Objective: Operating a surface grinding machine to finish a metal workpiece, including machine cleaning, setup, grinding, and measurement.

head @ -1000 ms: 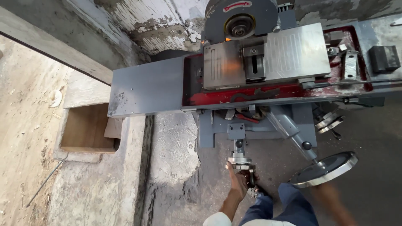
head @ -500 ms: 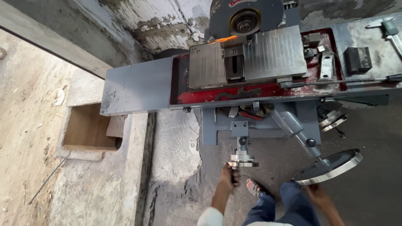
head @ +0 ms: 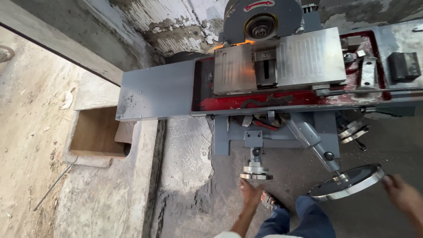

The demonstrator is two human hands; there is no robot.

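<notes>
While the surface grinder [head: 273, 132] fills the middle of the view, its long grey worktop [head: 154, 92] runs out to the left of the grinding wheel [head: 261, 26].

- Worktop: carries a ribbed steel plate [head: 310, 57] below and right of the grinding wheel, with a small vise block [head: 265, 70] directly beneath the wheel. Half a second ago the vise block sat left of the wheel; it is now back under it, so the worktop has travelled to the right.
- Floor pit [head: 97, 132]: a square wood-lined recess, well left of and below the grinding wheel. No change.
- Large handwheel [head: 348, 183]: shiny disc, low and to the right of the grinding wheel, tilted on its shaft.
- Small handwheel [head: 256, 172]: straight below the grinding wheel, at the front of the machine base.
- Right hand [head: 398, 191]: at the right rim of the large handwheel and motion-blurred. It has come up to the rim since a second ago. I cannot tell whether its grip is closed on the rim.
- Left hand [head: 250, 190]: just under the small handwheel, fingers towards its lower edge. Earlier it was wrapped on that handwheel; now the grip looks looser, but I cannot tell if it is released.
- Sparks [head: 231, 44]: orange streak at the lower left of the grinding wheel.

Judgement: the cut is live and the worktop is being traversed back and forth.
</notes>
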